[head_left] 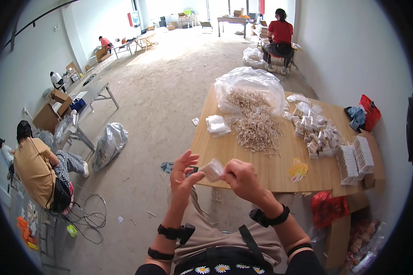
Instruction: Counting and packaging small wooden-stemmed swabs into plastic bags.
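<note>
A small clear plastic bag (212,170) is held up between my hands at the table's near edge. My right hand (244,178) is closed, pinching the bag's right side. My left hand (183,176) has its fingers apart, with the thumb tip at the bag's left edge. What the bag contains is too blurred to tell. Beyond my hands, a heap of short, thin, pale stick-like pieces (258,130) spills from a large clear plastic sack (273,85). Left of the heap lies a stack of flat clear bags (218,125).
Filled small packets (314,133) pile up at the table's right, beside rows of white packs (354,160) in a cardboard box (374,158). Yellow cards (298,170) lie nearer. A red bag (328,208) sits below the table's right side. Other people work at tables farther off.
</note>
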`<act>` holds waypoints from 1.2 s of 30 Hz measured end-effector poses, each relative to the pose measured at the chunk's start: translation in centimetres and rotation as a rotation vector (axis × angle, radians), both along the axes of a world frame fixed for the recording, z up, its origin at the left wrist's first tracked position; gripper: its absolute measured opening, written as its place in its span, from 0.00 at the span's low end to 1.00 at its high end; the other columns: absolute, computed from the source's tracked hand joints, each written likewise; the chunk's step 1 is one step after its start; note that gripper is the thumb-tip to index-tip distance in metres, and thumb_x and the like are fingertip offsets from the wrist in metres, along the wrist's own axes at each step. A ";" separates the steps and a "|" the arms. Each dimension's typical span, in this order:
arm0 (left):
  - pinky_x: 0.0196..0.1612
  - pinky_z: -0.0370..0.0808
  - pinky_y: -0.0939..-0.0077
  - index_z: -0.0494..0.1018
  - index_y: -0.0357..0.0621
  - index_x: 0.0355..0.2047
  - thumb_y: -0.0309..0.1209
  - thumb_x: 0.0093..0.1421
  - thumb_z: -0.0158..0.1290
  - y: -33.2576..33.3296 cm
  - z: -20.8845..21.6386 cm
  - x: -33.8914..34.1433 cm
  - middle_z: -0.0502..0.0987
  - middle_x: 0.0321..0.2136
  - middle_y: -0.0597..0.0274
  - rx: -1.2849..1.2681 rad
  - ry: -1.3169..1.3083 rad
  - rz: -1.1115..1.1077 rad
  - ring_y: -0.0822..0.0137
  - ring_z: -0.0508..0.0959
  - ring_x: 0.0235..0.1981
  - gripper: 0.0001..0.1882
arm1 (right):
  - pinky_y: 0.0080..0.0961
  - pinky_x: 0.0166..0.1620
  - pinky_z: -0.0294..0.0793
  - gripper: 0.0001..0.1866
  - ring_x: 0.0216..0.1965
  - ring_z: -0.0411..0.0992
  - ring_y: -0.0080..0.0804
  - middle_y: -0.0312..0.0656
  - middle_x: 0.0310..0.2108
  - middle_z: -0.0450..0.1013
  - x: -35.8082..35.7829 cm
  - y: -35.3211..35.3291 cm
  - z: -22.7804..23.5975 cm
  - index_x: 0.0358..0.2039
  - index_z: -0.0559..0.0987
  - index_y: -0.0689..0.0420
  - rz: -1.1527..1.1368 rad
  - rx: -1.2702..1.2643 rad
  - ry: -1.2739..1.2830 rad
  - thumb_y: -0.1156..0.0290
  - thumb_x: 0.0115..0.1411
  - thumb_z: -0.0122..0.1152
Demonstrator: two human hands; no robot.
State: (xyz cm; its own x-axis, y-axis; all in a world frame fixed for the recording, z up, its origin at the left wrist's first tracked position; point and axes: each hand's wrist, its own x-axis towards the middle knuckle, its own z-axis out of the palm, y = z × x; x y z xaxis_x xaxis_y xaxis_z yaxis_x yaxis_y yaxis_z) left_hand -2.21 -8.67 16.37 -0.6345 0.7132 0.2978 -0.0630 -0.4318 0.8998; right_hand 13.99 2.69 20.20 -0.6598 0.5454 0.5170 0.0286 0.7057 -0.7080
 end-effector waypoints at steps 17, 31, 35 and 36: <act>0.39 0.76 0.82 0.73 0.37 0.39 0.10 0.53 0.54 0.8 2.8 3.4 0.77 0.30 0.63 0.058 -0.186 -0.163 0.75 0.78 0.32 0.14 | 0.26 0.34 0.71 0.14 0.29 0.69 0.23 0.37 0.25 0.70 1.7 -1.6 -1.3 0.34 0.78 0.63 0.143 -0.299 0.069 0.70 0.52 0.73; 0.42 0.75 0.80 0.72 0.33 0.47 0.13 0.55 0.56 1.5 5.6 3.4 0.79 0.32 0.59 -0.085 0.228 -0.241 0.73 0.78 0.36 0.19 | 0.24 0.36 0.72 0.10 0.32 0.69 0.19 0.38 0.30 0.75 2.4 -1.3 -1.6 0.37 0.80 0.63 0.259 -0.564 0.088 0.80 0.53 0.67; 0.42 0.74 0.81 0.73 0.34 0.46 0.13 0.54 0.55 1.6 5.3 3.2 0.79 0.32 0.60 -0.083 0.277 -0.255 0.74 0.77 0.35 0.18 | 0.25 0.36 0.72 0.09 0.32 0.69 0.19 0.38 0.29 0.74 2.4 -1.2 -1.7 0.36 0.80 0.63 0.258 -0.541 0.081 0.80 0.52 0.67; 0.42 0.73 0.81 0.73 0.34 0.45 0.13 0.54 0.55 1.7 5.3 3.1 0.78 0.32 0.61 -0.091 0.284 -0.258 0.74 0.77 0.35 0.17 | 0.25 0.35 0.71 0.09 0.31 0.69 0.19 0.38 0.29 0.74 2.4 -1.2 -1.5 0.36 0.80 0.63 0.252 -0.531 0.069 0.80 0.52 0.67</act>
